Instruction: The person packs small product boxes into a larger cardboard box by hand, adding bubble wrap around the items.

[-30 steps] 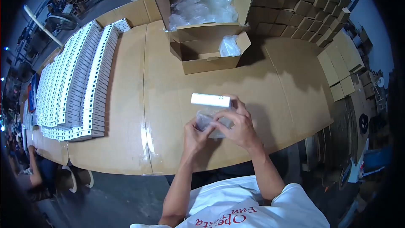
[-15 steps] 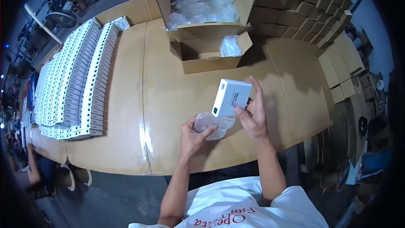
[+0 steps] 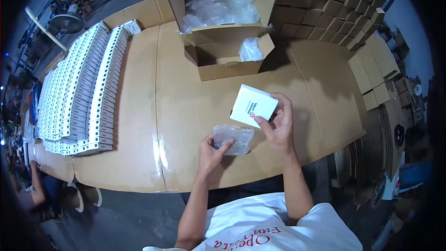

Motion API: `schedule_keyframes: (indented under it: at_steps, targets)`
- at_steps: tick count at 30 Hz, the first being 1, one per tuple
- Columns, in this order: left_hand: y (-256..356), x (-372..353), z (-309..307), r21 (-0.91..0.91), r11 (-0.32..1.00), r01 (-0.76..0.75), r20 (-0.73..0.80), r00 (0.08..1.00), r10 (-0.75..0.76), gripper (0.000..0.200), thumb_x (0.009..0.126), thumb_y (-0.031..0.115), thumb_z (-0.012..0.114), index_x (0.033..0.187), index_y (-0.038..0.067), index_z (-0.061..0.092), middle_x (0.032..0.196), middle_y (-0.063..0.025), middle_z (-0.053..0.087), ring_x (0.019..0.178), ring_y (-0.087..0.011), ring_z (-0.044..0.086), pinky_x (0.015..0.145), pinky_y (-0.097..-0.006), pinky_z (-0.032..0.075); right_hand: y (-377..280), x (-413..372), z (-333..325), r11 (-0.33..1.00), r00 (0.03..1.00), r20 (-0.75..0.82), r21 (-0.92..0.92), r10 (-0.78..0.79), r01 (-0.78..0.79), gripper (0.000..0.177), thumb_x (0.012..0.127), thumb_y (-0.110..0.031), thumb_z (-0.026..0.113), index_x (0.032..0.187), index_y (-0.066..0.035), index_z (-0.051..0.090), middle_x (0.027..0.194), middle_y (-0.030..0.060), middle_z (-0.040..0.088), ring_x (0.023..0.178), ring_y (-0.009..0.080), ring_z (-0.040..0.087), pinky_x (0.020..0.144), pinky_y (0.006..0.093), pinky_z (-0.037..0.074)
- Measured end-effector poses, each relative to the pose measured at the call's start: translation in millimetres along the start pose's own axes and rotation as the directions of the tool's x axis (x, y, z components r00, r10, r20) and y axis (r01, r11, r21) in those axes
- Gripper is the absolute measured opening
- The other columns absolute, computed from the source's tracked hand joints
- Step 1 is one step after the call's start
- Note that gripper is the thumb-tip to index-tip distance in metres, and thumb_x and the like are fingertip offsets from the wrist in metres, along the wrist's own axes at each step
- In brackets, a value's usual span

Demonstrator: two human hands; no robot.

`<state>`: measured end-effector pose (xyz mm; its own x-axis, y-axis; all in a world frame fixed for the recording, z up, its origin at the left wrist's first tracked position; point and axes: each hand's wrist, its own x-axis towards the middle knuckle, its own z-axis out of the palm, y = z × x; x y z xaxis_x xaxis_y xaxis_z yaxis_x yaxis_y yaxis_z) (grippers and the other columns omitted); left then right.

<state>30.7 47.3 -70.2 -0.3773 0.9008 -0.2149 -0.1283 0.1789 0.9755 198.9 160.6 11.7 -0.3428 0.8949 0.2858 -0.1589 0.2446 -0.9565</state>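
My right hand (image 3: 280,123) grips a white box (image 3: 253,106) with dark print and a red mark on its face, holding it tilted above the table. To its lower left, my left hand (image 3: 212,153) pinches a clear plastic bag (image 3: 237,139) between thumb and fingers. The bag and the box are apart. Beyond them stands an open brown carton (image 3: 232,70), with a plastic-wrapped item (image 3: 251,49) in its right end.
Rows of white boxes (image 3: 79,88) are stacked on the left of the cardboard-covered table (image 3: 186,111). A large carton of clear plastic bags (image 3: 223,2) stands at the back. Brown boxes (image 3: 325,11) are piled back right. Another person's arm (image 3: 37,181) shows lower left.
The white box has turned in my right hand, so its printed face now shows more fully. In my left hand the plastic bag looks flatter and more spread out.
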Motion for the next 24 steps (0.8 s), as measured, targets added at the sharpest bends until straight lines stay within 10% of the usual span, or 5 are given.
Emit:
schedule_keyframes:
  at_steps: [10, 19, 24]
  targets:
    - [1.2, 0.2, -0.7, -0.001, 1.0, -0.01, -0.012, 1.0, 0.01, 0.035, 0.081, 0.016, 0.084, 0.107, -0.004, 0.07, 0.093, -0.0092, 0.073, 0.081, -0.0145, 0.068, 0.072, -0.0293, 0.056, 11.1, -3.7, -1.1, 0.997, 0.997, 0.023, 0.003, -0.075, 0.075, 0.055, 0.085, 0.004, 0.075, 0.131, -0.005, 0.044, 0.104, 0.0155, 0.069, 0.099, 0.0196, 0.068, 0.084, 0.031, 0.056]
    - [0.7, 1.0, -1.8, 0.008, 1.0, -0.012, 0.058, 0.998, 0.012, 0.029, 0.084, 0.011, 0.081, 0.107, -0.002, 0.069, 0.096, -0.0072, 0.072, 0.085, -0.012, 0.067, 0.076, -0.0284, 0.055, 3.8, -0.4, -2.1, 0.86, 0.982, 0.142, -0.477, -0.128, 0.181, 0.029, 0.084, 0.001, 0.077, 0.105, -0.001, 0.057, 0.1, 0.0079, 0.065, 0.094, 0.0154, 0.066, 0.08, 0.0289, 0.054]
    - [7.2, 0.0, -4.1, 0.021, 0.996, 0.092, 0.046, 0.995, -0.093, 0.026, 0.085, 0.012, 0.08, 0.105, -0.002, 0.071, 0.091, -0.0059, 0.073, 0.082, -0.0116, 0.066, 0.076, -0.0277, 0.054, 15.2, -4.8, -4.4, 0.998, 0.999, 0.052, -0.066, 0.0, 0.004, 0.033, 0.087, 0.002, 0.075, 0.109, -0.002, 0.051, 0.096, 0.0056, 0.06, 0.09, 0.0122, 0.061, 0.082, 0.026, 0.051]
